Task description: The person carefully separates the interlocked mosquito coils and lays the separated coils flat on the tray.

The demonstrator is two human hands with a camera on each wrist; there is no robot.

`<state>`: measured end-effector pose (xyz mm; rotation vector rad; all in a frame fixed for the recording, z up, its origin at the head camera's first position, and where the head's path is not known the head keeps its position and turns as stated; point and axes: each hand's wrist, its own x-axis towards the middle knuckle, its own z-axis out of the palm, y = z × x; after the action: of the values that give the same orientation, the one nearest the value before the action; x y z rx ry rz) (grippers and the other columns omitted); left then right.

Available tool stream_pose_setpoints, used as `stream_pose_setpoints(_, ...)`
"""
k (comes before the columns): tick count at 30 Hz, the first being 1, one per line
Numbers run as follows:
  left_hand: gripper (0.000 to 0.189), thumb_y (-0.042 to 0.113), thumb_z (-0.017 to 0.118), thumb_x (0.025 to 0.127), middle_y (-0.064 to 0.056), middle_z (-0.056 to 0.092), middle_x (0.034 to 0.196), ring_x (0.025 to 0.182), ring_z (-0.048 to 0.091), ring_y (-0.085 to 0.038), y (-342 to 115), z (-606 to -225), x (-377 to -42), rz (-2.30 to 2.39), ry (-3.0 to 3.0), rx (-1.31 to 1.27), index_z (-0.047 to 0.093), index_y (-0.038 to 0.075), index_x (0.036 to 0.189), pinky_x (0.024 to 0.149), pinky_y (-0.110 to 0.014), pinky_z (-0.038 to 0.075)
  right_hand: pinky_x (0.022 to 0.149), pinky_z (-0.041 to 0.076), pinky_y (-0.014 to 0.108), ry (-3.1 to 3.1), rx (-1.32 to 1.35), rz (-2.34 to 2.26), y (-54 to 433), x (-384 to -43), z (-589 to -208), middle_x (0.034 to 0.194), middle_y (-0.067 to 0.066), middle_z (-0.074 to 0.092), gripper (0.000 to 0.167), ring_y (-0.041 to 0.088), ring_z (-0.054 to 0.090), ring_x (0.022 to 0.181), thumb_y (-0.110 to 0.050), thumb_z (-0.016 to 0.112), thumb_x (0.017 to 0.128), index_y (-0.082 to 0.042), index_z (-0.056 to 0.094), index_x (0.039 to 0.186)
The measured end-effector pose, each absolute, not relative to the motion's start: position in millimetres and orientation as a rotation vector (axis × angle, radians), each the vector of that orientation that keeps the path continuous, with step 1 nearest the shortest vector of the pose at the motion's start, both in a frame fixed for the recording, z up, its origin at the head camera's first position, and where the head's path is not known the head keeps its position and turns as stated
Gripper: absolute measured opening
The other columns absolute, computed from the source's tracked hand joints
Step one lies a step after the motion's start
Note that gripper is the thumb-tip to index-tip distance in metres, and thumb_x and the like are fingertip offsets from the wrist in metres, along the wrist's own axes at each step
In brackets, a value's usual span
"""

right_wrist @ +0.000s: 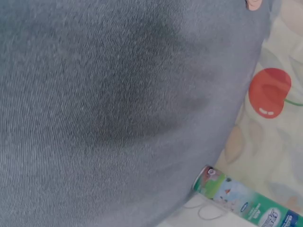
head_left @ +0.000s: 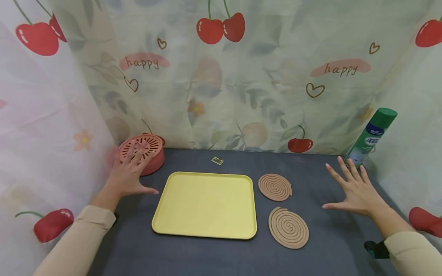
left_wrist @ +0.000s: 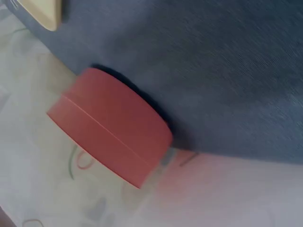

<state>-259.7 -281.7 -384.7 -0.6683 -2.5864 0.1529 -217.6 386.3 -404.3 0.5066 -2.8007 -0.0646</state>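
In the head view my left hand [head_left: 129, 172] is spread with straight fingers, and its fingertips overlap a round red mosquito coil box [head_left: 154, 163] with a slotted lid. The box's smooth side [left_wrist: 111, 125] fills the middle of the left wrist view. My right hand [head_left: 359, 193], also spread and holding nothing, hovers at the right, its fingertips just in front of a green spray can [head_left: 371, 138]. Between the hands lie a yellow tray [head_left: 207, 205] and two brown mosquito coils, the upper coil [head_left: 275, 187] and the lower coil [head_left: 288, 228].
A small metal coil stand [head_left: 217, 160] lies behind the tray on the dark grey cloth [head_left: 214, 260]. Cherry-printed curtains [head_left: 221, 96] enclose the table at the back and on both sides. The spray can [right_wrist: 251, 198] stands in the back right corner.
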Motion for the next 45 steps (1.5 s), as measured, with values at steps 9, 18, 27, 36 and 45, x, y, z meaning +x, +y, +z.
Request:
stream_pose_setpoints(9, 0.121, 0.089, 0.055, 0.051, -0.015, 0.012, 0.156, 0.142, 0.009, -0.041, -248.5, -387.3, -268.0, 0.152, -2.532, -0.76, 0.04, 0.01, 0.141, 0.112, -0.06, -0.005, 0.107, -0.023, 0.052, -2.841, 0.518, 0.075, 375.1, -216.3, -410.5, 0.155, 0.01, -0.018, 0.121, 0.038, -0.019, 0.141, -0.067, 0.069, 0.062, -0.026, -0.003, 0.151)
stream_pose_setpoints(18, 0.114, 0.079, 0.064, 0.057, -0.019, 0.022, 0.153, 0.143, 0.012, -0.037, -204.7, -388.9, -272.2, 0.073, -2.667, -0.81, 0.036, 0.009, 0.143, 0.115, -0.055, 0.01, 0.109, -0.013, 0.061, -2.89, 0.515, 0.242, 364.1, -212.4, -415.4, 0.156, 0.015, -0.013, 0.12, 0.046, -0.01, 0.14, -0.062, 0.071, 0.064, -0.023, -0.003, 0.151)
stream_pose_setpoints(27, 0.111, 0.072, 0.068, 0.062, -0.019, 0.027, 0.151, 0.141, 0.02, -0.036, -146.2, -397.4, -269.8, -0.235, -2.741, -0.881, 0.03, 0.009, 0.146, 0.115, -0.052, 0.014, 0.107, 0.0, 0.068, -2.93, 0.48, 0.481, 354.9, -208.5, -418.1, 0.156, 0.019, -0.011, 0.123, 0.047, -0.005, 0.14, -0.055, 0.077, 0.063, -0.02, -0.003, 0.151)
stream_pose_setpoints(36, 0.11, 0.06, 0.077, 0.063, -0.017, 0.024, 0.153, 0.143, 0.014, -0.035, -92.5, -406.7, -261.1, -0.582, -2.751, -0.953, 0.027, 0.009, 0.147, 0.115, -0.052, 0.014, 0.106, 0.001, 0.069, -2.941, 0.456, 0.664, 346.3, -205.0, -426.0, 0.155, 0.024, -0.006, 0.125, 0.05, -0.001, 0.139, -0.047, 0.08, 0.064, -0.023, -0.007, 0.15)
stream_pose_setpoints(45, 0.104, 0.051, 0.077, 0.068, -0.013, 0.023, 0.154, 0.142, 0.021, -0.031, -45.2, -416.1, -247.5, -0.721, -2.807, -0.983, 0.024, 0.013, 0.148, 0.116, -0.046, 0.017, 0.097, 0.011, 0.076, -2.919, 0.434, 0.804, 334.8, -195.4, -437.8, 0.153, 0.028, 0.001, 0.116, 0.05, -0.002, 0.139, -0.04, 0.082, 0.065, -0.014, 0.009, 0.151)
